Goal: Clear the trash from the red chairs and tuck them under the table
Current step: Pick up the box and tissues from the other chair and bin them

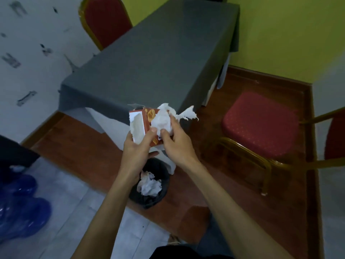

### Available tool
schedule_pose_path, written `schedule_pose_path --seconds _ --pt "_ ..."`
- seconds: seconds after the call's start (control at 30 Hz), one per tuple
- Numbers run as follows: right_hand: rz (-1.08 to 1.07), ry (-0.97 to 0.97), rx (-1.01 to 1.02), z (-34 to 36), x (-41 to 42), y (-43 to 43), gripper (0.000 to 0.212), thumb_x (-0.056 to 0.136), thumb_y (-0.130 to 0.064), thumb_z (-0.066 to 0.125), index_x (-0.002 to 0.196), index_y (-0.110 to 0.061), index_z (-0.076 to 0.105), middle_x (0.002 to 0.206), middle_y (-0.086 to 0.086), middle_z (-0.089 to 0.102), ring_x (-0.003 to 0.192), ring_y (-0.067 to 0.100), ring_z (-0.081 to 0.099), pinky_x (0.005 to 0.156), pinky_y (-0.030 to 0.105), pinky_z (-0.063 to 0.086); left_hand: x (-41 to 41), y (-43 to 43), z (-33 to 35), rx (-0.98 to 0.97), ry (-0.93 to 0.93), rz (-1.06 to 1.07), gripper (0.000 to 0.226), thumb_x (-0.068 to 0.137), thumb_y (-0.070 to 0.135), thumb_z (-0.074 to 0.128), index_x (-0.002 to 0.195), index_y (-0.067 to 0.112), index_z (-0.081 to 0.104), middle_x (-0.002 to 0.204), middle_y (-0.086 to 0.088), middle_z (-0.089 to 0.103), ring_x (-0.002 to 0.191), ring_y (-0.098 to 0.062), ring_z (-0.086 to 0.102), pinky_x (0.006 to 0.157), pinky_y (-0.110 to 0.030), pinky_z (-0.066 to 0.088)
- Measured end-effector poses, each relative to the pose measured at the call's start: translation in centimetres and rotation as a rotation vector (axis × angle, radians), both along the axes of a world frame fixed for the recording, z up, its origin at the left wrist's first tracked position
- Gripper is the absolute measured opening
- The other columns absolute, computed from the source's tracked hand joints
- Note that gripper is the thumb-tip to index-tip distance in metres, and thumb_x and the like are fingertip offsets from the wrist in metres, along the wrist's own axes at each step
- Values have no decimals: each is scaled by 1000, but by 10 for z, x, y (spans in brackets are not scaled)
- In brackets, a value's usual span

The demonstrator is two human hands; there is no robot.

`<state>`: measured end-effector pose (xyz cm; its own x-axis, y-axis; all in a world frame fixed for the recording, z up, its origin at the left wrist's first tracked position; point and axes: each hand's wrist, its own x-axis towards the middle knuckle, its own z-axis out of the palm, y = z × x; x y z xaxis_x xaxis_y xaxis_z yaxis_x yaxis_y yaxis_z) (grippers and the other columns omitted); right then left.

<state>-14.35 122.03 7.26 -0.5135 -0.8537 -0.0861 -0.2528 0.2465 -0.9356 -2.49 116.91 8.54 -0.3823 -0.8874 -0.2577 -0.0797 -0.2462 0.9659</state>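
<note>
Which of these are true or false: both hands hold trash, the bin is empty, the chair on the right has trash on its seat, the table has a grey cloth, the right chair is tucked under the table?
1. Both hands hold trash. True: the left hand holds a small carton, the right hand a wad of tissue.
2. The bin is empty. False: crumpled paper lies in it.
3. The right chair has trash on its seat. False: the seat is bare.
4. The table has a grey cloth. True.
5. The right chair is tucked under. False: it stands out from the table.
</note>
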Motion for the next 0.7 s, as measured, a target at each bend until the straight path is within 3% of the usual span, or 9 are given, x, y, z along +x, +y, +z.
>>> schedule_pose_path --seconds 0.17,0.23,0.3,0.43,0.57,0.7 --pt "181 20 107 -23 45 -16 58 106 -32 41 161 -25 23 166 -1 30 151 19 30 123 42 28 44 -9 -28 3 -74 174 49 79 42 75 123 26 63 113 2 75 102 -16 74 88 -46 59" --pt "244 25 137 -35 57 -20 55 106 -27 42 160 -20 28 165 0 33 151 18 31 122 28 22 60 -12 -45 5 -150 220 50 77 48 75 122 28 63 112 7 75 101 -10 73 88 -39 59" --pt "310 2 196 -53 67 -25 52 107 -24 42 158 -20 32 162 0 38 148 17 34 109 17 21 72 -17 -70 45 -190 246 50 79 48 75 123 27 64 111 7 75 101 -10 72 86 -34 59" --pt "389 -101 343 -108 71 -34 52 106 -29 44 157 -24 33 160 1 43 146 22 40 114 27 32 80 -23 -129 134 -270 231 54 81 53 73 126 26 63 113 6 75 99 -9 73 85 -35 61" --pt "423 -156 483 -174 65 -44 54 107 -31 45 158 -26 30 158 2 44 144 22 43 107 24 33 74 -30 -198 178 -394 188 57 79 63 68 127 34 60 112 13 73 101 -5 71 83 -30 59" --pt "421 -190 580 -256 58 -55 51 105 -28 47 155 -24 36 153 4 50 140 25 47 106 27 37 62 -41 -269 211 -528 170 42 86 53 66 118 27 60 101 12 70 92 -7 68 66 -21 50"
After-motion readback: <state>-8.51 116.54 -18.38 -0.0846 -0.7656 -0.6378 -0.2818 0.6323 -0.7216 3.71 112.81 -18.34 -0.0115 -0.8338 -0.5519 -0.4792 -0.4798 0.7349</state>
